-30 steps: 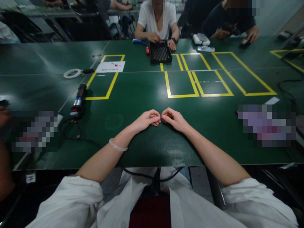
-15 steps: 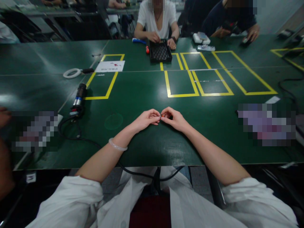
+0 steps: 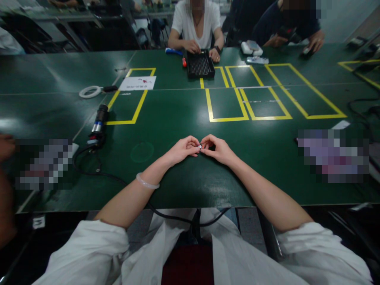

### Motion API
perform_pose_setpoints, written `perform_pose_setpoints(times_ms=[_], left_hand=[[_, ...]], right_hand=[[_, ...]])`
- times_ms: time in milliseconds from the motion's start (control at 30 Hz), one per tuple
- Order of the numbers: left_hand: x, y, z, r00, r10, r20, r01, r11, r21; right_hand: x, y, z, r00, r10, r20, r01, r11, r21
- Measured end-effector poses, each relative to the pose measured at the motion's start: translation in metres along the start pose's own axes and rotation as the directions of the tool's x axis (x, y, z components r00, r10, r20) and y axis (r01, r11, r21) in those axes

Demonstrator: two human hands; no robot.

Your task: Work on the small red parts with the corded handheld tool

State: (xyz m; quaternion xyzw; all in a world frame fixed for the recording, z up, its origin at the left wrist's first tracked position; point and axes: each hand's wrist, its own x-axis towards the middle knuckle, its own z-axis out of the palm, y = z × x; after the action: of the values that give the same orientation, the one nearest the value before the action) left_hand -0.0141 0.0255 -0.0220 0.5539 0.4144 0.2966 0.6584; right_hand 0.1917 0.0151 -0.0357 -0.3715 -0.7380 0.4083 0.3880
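Above the near middle of the green table [image 3: 190, 186], my two hands meet fingertip to fingertip. Between them is a tiny part [image 3: 200, 147] with a shiny silvery face and a bit of red; it is too small to name. My left hand [image 3: 188, 147] pinches it from the left, fingers curled. From the other side, the thumb and forefinger of my right hand [image 3: 215, 147] close on it. Much of the part is hidden by the fingertips.
A corded black-and-silver electric screwdriver [image 3: 97, 122] lies at left. Yellow tape [image 3: 228, 120] marks rectangles. A printed sheet [image 3: 138, 83] lies beyond. Across the table, a person in white has hands at a black tray [image 3: 201, 73]. Blurred items [image 3: 332, 156] lie at right.
The small part between my fingertips has turned slightly, and its silvery face now shows where mostly red and dark showed before. My hands and arms have barely moved.
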Motion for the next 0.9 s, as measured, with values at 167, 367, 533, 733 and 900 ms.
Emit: perform_pose_setpoints(times_ms=[167,367,533,733,900], left_hand=[[-0.0007,0.0008,0.0009,1.000,-0.002,0.001,0.002,1.000,0.010],[-0.0018,0.0043,0.0012,1.000,-0.009,0.002,0.009,1.000,0.014],[-0.0023,0.0038,0.0001,1.000,-0.003,0.013,0.003,1.000,0.015],[-0.0010,0.0008,-0.0019,0.999,0.000,0.033,0.000,1.000,0.004],[-0.0008,0.0009,-0.0023,0.999,-0.002,0.032,0.001,1.000,0.006]], right_hand=[[0.0003,-0.0022,-0.0010,1.000,-0.005,-0.001,0.005,0.999,-0.034],[0.0001,-0.0025,-0.0013,1.000,-0.024,-0.012,0.023,0.997,-0.076],[0.0005,0.0009,-0.0010,0.999,-0.048,-0.012,0.046,0.993,-0.108],[0.0000,0.0012,-0.0011,0.998,-0.063,-0.005,0.062,0.989,-0.133],[0.0000,0.0007,-0.0007,0.999,-0.043,-0.006,0.042,0.989,-0.141]])
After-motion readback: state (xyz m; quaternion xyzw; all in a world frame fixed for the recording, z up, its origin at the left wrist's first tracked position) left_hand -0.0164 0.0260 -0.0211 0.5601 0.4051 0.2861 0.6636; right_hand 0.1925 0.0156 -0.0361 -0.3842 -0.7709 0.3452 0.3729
